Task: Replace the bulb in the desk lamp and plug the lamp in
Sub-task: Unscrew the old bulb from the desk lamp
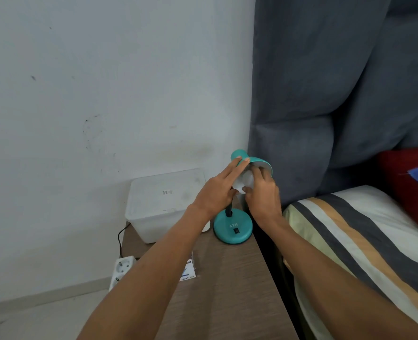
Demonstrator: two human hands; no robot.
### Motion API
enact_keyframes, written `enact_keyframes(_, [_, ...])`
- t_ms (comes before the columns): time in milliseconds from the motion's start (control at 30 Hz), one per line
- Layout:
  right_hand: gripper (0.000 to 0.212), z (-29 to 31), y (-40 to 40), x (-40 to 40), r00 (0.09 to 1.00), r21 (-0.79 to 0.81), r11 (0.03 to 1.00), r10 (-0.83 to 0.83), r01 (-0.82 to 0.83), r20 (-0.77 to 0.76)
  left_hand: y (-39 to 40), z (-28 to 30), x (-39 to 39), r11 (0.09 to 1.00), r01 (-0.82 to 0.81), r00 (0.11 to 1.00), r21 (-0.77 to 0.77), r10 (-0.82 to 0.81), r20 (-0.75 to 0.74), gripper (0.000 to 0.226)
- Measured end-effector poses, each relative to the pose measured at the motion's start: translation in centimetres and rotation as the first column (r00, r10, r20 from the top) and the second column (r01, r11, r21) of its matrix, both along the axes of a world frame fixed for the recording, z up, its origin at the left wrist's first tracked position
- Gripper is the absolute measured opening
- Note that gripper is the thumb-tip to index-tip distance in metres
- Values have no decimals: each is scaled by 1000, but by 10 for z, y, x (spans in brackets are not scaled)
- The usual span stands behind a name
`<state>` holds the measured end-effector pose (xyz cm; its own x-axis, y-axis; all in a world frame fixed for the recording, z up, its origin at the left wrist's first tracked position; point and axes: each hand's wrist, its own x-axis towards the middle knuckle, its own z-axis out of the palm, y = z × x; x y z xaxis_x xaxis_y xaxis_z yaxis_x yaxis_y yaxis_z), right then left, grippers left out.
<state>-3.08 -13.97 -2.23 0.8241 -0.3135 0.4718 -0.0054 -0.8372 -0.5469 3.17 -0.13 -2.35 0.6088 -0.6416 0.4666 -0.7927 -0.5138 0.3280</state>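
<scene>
A teal desk lamp stands at the far right corner of the wooden bedside table, its round base (232, 228) bearing a black switch. Its teal shade (259, 161) is tilted up toward me. My left hand (219, 190) rests its fingers on the outside of the shade and steadies it. My right hand (262, 195) grips the white bulb (246, 182) that sits in the shade's mouth. A white power strip (122, 269) lies at the table's left edge, its sockets vacant. The lamp's plug is out of sight.
A translucent lidded plastic box (164, 202) stands left of the lamp. A small bulb carton (188, 272) lies mid-table, partly under my left forearm. A black cable (120, 238) hangs behind the table. A bed with striped sheet (362, 241) adjoins on the right.
</scene>
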Motion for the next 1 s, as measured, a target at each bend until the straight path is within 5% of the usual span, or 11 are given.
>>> enact_keyframes(100, [67, 1, -3, 0, 1000, -48, 999, -1, 1, -7, 0, -1, 0, 1000, 0, 1000, -3, 0, -2, 103])
enact_keyframes(500, [55, 9, -1, -1, 997, 191, 980, 41, -51, 58, -1, 0, 0, 1000, -1, 1000, -4, 1, 9, 97])
enact_keyframes(667, [64, 5, -2, -2, 998, -47, 998, 48, -46, 41, 0, 0, 0, 1000, -13, 1000, -9, 13, -12, 102])
enact_keyframes(1000, [64, 2, -6, -16, 999, 63, 998, 17, -20, 40, -1, 8, -8, 999, -34, 999, 20, 35, -18, 93])
